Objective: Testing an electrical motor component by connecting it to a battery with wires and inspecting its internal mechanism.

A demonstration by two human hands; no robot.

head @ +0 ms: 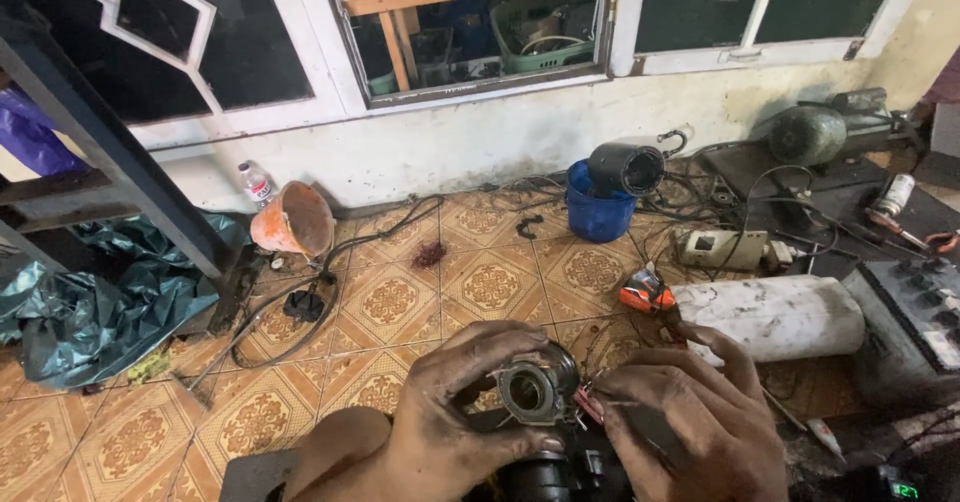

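Head camera, looking down at a patterned tile floor. Low in the frame, the left hand (455, 402), grimy, curls closed around a round metal motor part (537, 390) with an open centre, gripping it from the left and below. The right hand (690, 417) sits just beside it, fingers bent, pinching small red wire ends (587, 403) at the part's right edge. This looks like wiring work on the part; the next move likely calls for a steady grip and fine fingertip control. Beyond the right hand lie a white cylinder (770, 317) and an orange tool (646, 292). Farther off stands a blue bucket (598, 212); beyond the left hand, an orange funnel (294, 222).
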